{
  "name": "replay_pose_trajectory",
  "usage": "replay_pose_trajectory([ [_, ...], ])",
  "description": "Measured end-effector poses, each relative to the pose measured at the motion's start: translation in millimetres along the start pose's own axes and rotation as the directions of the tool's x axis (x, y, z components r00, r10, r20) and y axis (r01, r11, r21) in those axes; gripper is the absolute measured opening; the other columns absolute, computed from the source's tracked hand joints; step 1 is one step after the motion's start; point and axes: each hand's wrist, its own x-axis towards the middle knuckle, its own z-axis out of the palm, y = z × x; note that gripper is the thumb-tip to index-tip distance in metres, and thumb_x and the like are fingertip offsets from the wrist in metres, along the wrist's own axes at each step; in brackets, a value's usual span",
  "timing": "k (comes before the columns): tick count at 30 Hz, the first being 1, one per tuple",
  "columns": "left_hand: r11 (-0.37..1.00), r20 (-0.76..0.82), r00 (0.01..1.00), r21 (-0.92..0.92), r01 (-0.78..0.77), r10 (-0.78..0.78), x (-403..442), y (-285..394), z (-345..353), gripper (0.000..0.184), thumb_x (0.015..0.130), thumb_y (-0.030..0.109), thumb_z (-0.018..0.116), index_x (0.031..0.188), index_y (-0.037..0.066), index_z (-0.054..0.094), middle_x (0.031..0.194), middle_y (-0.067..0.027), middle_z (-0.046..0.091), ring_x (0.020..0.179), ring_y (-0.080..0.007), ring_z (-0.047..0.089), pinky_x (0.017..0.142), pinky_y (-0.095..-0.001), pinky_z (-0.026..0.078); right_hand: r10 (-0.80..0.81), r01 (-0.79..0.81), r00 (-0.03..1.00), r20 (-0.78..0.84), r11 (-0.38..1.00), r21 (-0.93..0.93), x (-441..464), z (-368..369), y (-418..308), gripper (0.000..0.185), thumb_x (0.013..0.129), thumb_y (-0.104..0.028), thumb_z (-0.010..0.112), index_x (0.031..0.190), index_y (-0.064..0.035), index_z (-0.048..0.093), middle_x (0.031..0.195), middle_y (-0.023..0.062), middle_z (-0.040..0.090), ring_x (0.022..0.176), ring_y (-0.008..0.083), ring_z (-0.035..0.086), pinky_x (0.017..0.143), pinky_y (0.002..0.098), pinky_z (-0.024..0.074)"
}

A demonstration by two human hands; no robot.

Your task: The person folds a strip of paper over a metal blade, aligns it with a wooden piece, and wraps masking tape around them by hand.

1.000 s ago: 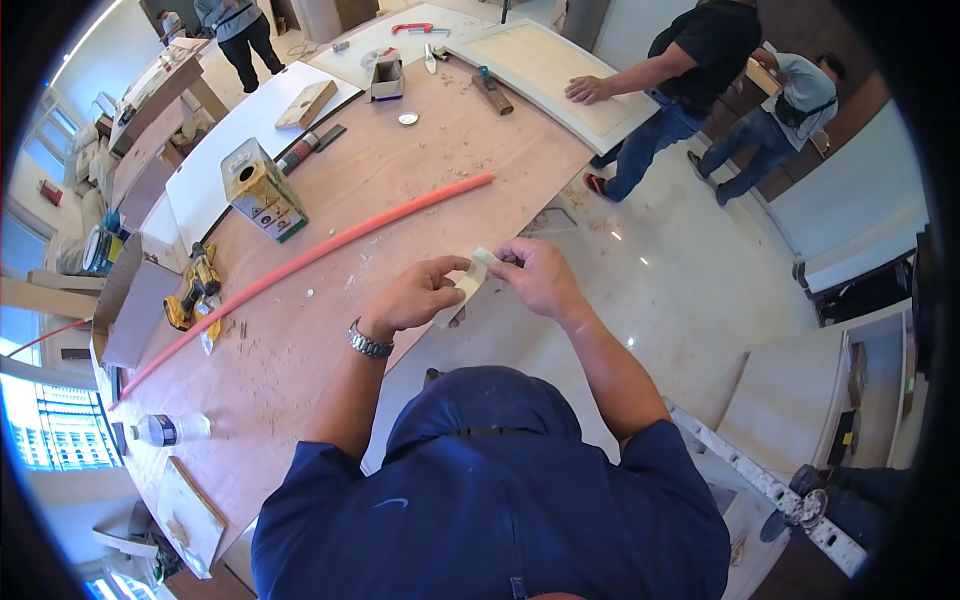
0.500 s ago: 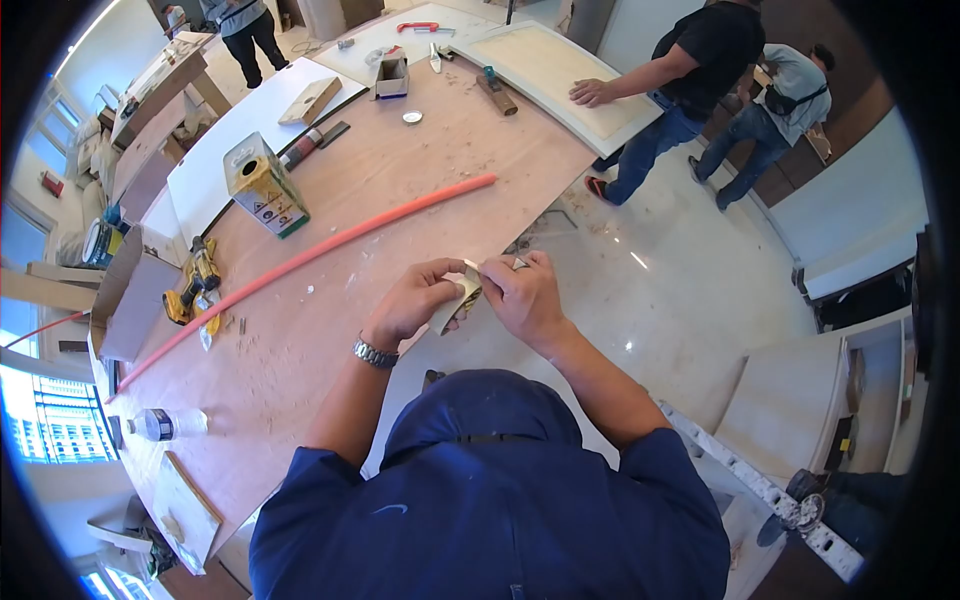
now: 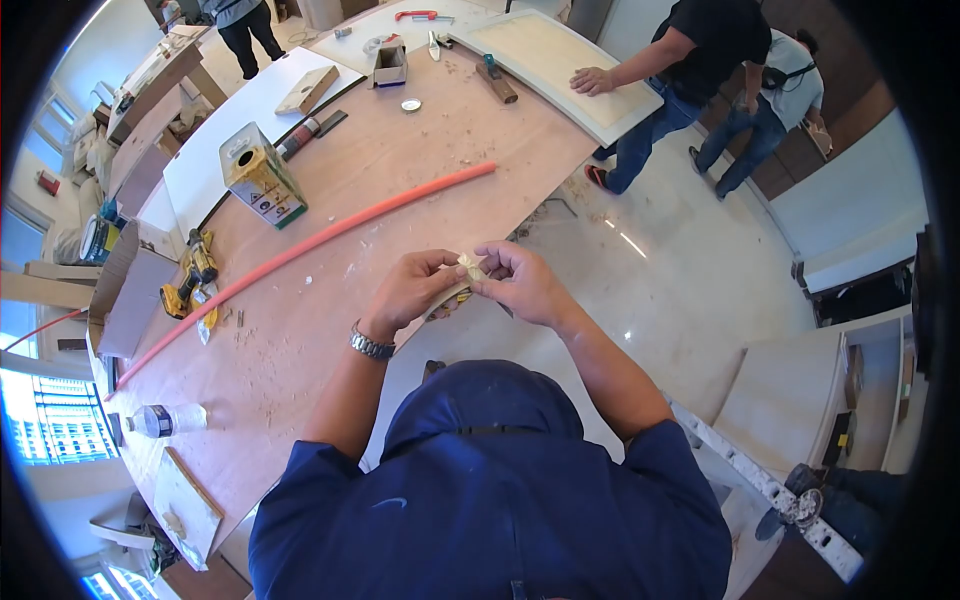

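Just off the table's edge, both hands meet in front of my chest. The fingers of my left hand (image 3: 405, 292) are bent around a small cream-coloured item (image 3: 456, 300) with yellow and dark markings, mostly hidden; its exact kind does not show. A pale, crumpled strip (image 3: 470, 266) sticks up between the two hands. Thumb and fingers of my right hand (image 3: 525, 286) pinch that strip from the right side. A metal watch (image 3: 372, 342) circles my left wrist. Beyond the hands, an orange-pink tube (image 3: 370, 218) lies across the wooden tabletop (image 3: 330, 310).
On the table are a square metal can (image 3: 262, 176), a yellow cordless drill (image 3: 190, 275), a plastic bottle (image 3: 168, 421), a hand plane (image 3: 496, 82) and wood shavings. A person in black (image 3: 700, 50) rests a hand on a framed panel (image 3: 540, 62). Other people stand farther back.
My right hand has turned and its fingers have opened out somewhat. The pale strip now shows crumpled between the hands, and the cream-coloured item is more covered. The background person at right has shifted.
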Motion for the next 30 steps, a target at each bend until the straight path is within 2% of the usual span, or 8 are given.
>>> replay_pose_trajectory([
  [1,1.0,0.003,1.0,0.002,0.002,-0.002,-1.1,3.2,0.9,0.027,0.096,0.025,0.063,0.107,0.0,0.066,0.077,-0.0034,0.067,0.061,-0.0072,0.062,0.052,-0.0225,0.049,0.048,-0.049,0.999,0.022,0.998,0.028,0.3,-0.7,-0.9,0.027,0.085,-0.012,0.071,0.107,0.0034,0.067,0.084,0.01,0.069,0.079,0.0158,0.066,0.073,0.0295,0.053],
  [4,1.0,0.016,1.0,0.018,0.016,-0.016,-2.7,9.1,3.2,0.025,0.095,0.023,0.063,0.106,0.001,0.067,0.077,-0.0031,0.067,0.062,-0.0067,0.062,0.053,-0.0223,0.049,0.045,-0.045,0.996,0.075,0.999,0.005,0.9,-1.0,7.2,0.031,0.09,-0.017,0.065,0.114,0.0029,0.066,0.093,0.0087,0.07,0.079,0.0112,0.062,0.07,0.0274,0.0514],
  [10,0.995,0.049,0.996,0.07,0.068,-0.071,-1.9,12.7,0.0,0.021,0.094,0.019,0.063,0.106,0.002,0.066,0.076,-0.0023,0.066,0.061,-0.0054,0.06,0.051,-0.0205,0.047,0.048,-0.022,0.996,0.08,0.956,-0.291,2.7,-10.8,-3.1,0.03,0.094,-0.021,0.06,0.113,0.0013,0.067,0.085,0.0069,0.07,0.074,0.0104,0.061,0.07,0.0262,0.0505],
  [13,0.995,0.069,0.995,0.068,0.074,-0.079,-0.2,11.9,-1.8,0.02,0.093,0.017,0.063,0.106,0.002,0.066,0.074,-0.002,0.066,0.06,-0.0052,0.059,0.05,-0.02,0.046,0.017,-0.014,1.0,0.015,0.986,-0.164,0.2,-8.4,2.1,0.024,0.093,-0.017,0.059,0.105,0.0008,0.069,0.082,0.0116,0.071,0.072,0.0147,0.063,0.068,0.0292,0.0502],
  [16,0.996,0.103,0.992,0.047,0.071,-0.075,2.0,6.9,-4.8,0.019,0.093,0.016,0.062,0.106,0.002,0.065,0.074,-0.0023,0.065,0.058,-0.0056,0.059,0.049,-0.0202,0.046,0.073,-0.073,0.997,0.034,0.997,-0.006,-1.1,-13.4,4.0,0.023,0.093,-0.017,0.059,0.102,0.0019,0.07,0.081,0.0072,0.071,0.07,0.0108,0.061,0.067,0.0268,0.0497],
  [22,0.997,0.261,0.962,0.035,0.069,-0.076,9.0,-1.3,-14.5,0.019,0.093,0.013,0.06,0.107,0.001,0.062,0.075,-0.0047,0.066,0.057,-0.0066,0.06,0.049,-0.0212,0.047,0.124,-0.159,0.974,0.19,0.971,0.18,-2.0,-24.3,16.1,0.021,0.092,-0.014,0.062,0.101,0.0025,0.07,0.084,0.0053,0.071,0.074,0.0074,0.06,0.067,0.0237,0.0486],
  [27,0.999,0.341,0.939,0.02,0.033,-0.038,8.0,-2.5,-11.3,0.018,0.094,0.012,0.059,0.108,0.0,0.061,0.073,-0.0045,0.066,0.055,-0.0056,0.058,0.049,-0.0199,0.045,0.147,-0.182,0.967,0.21,0.97,0.159,-6.5,-28.9,12.1,0.02,0.092,-0.012,0.062,0.102,0.0027,0.07,0.085,0.0056,0.071,0.074,0.0068,0.06,0.067,0.023,0.0486],
  [30,0.995,0.347,0.934,0.084,0.06,-0.086,4.8,2.9,-11.9,0.018,0.094,0.011,0.059,0.108,0.0,0.061,0.074,-0.0052,0.067,0.055,-0.0063,0.059,0.048,-0.0205,0.045,0.154,-0.193,0.961,0.231,0.969,0.154,-7.9,-30.4,15.6,0.019,0.093,-0.011,0.061,0.102,0.0032,0.07,0.085,0.0064,0.071,0.074,0.0077,0.061,0.068,0.0231,0.0491],
])
